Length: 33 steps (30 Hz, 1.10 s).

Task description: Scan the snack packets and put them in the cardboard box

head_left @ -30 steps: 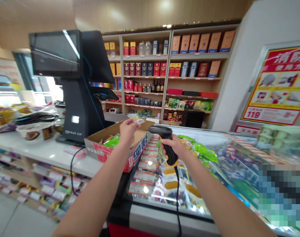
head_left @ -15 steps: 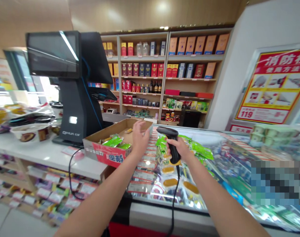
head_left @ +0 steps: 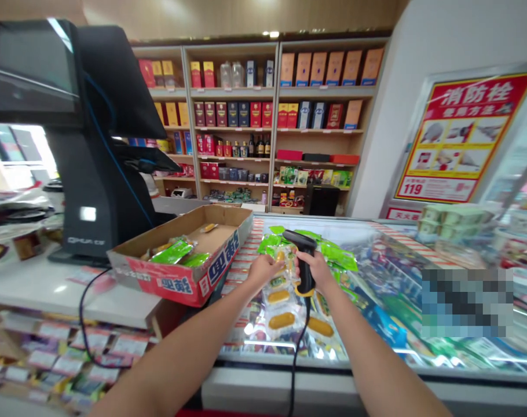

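Note:
My right hand [head_left: 319, 267] grips a black barcode scanner [head_left: 302, 255] by its handle, its cord hanging down toward me. My left hand [head_left: 263, 269] reaches down onto a pile of clear snack packets [head_left: 281, 295] lying on the glass freezer lid [head_left: 376, 278], its fingers closing on one packet beside the scanner head. To the left stands an open cardboard box [head_left: 189, 255] with green packets inside.
A black point-of-sale terminal [head_left: 85, 145] stands on the white counter [head_left: 50, 286] at left. Green packets [head_left: 333, 252] lie behind the scanner. Stacked white cups [head_left: 450, 223] sit at the far right. Shelves of boxed goods [head_left: 272, 116] line the back wall.
My left hand dropped from above the cardboard box down to the packets beside the scanner. The view moved closer and right; the scanner hand lowered slightly.

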Available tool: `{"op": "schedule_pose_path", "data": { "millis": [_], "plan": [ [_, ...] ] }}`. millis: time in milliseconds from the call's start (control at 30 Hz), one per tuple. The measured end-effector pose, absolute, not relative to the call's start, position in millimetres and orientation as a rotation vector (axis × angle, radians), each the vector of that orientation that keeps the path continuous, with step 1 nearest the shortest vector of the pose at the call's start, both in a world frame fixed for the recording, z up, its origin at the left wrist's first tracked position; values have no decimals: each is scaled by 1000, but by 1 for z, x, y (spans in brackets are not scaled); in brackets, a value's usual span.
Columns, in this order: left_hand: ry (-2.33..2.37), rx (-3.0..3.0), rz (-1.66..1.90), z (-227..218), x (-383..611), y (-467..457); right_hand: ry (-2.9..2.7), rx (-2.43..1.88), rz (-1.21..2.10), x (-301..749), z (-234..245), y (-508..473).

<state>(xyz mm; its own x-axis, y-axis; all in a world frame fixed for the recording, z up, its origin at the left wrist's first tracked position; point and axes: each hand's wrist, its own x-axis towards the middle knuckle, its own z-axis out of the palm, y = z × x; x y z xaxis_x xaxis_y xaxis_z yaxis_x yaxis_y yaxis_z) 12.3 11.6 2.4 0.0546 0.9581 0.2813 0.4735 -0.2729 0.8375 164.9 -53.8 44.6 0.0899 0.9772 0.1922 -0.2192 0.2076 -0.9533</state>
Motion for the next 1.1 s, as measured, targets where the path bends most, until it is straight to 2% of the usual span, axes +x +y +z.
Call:
{"op": "schedule_pose_path", "data": {
  "millis": [200, 567, 833, 933, 1100],
  "plan": [
    [1110, 1442, 1410, -3, -3, 22, -1051, -937, 1162, 165, 44, -56],
    [643, 1073, 1458, 17, -10, 14, -1132, -910, 1177, 163, 46, -65],
    [770, 1086, 1596, 17, -14, 24, -1251, -950, 1220, 162, 46, -64],
    [875, 1133, 1520, 12, -17, 29, -1245, -960, 1226, 162, 44, -62],
    [1046, 1630, 1283, 9, -18, 25, -1225, -984, 1233, 164, 37, -56]
  ]
}}
